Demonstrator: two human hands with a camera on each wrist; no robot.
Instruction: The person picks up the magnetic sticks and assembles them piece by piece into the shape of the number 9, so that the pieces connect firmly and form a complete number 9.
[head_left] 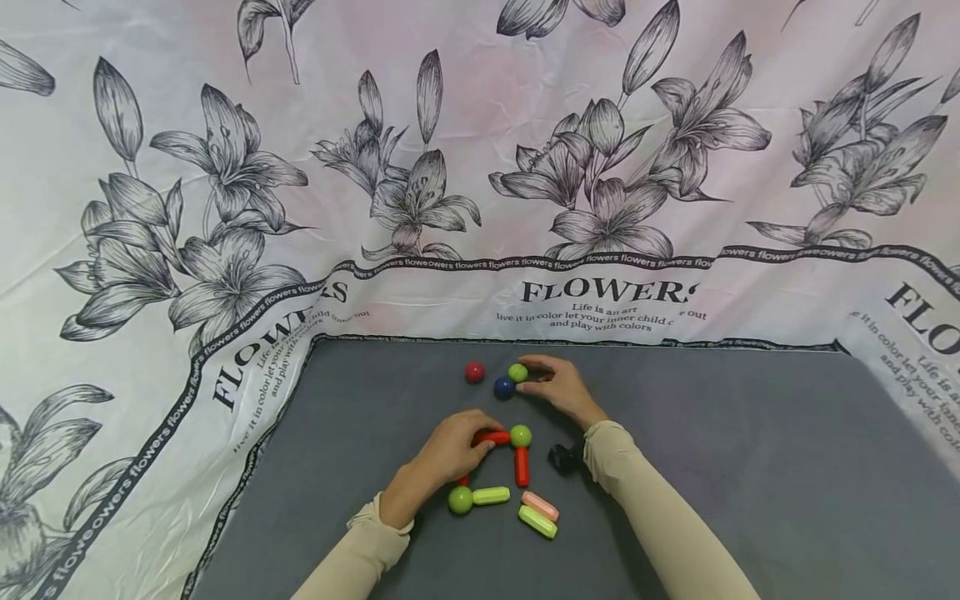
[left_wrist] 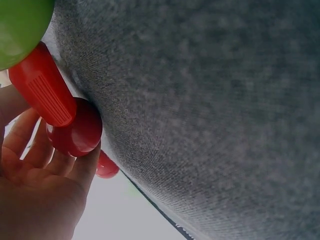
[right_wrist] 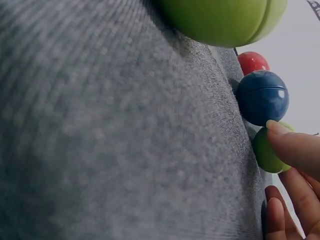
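My left hand (head_left: pixel 452 446) grips a dark red ball (left_wrist: pixel 82 132), which the hand hides from the head view. In the left wrist view, a red rod (left_wrist: pixel 44 87) runs from that ball to a green ball (left_wrist: pixel 22 30). Another red rod (head_left: pixel 495 437) extends from beneath my left fingers to a second green ball (head_left: pixel 521 436), which has a red rod (head_left: pixel 522 467) below it. At the back, my right hand (head_left: pixel 558 387) pinches a loose green ball (head_left: pixel 517 372) between thumb and fingers. The thumb tip is close against a blue ball (right_wrist: pixel 263 97) beside it.
A loose red ball (head_left: pixel 474 372) lies left of the blue one. Nearer me, a yellow-green rod (head_left: pixel 491 496) adjoins the front green ball. A pink rod (head_left: pixel 540 506) and another yellow-green rod (head_left: pixel 537 522) lie side by side. A black object (head_left: pixel 564 458) is by the right sleeve.
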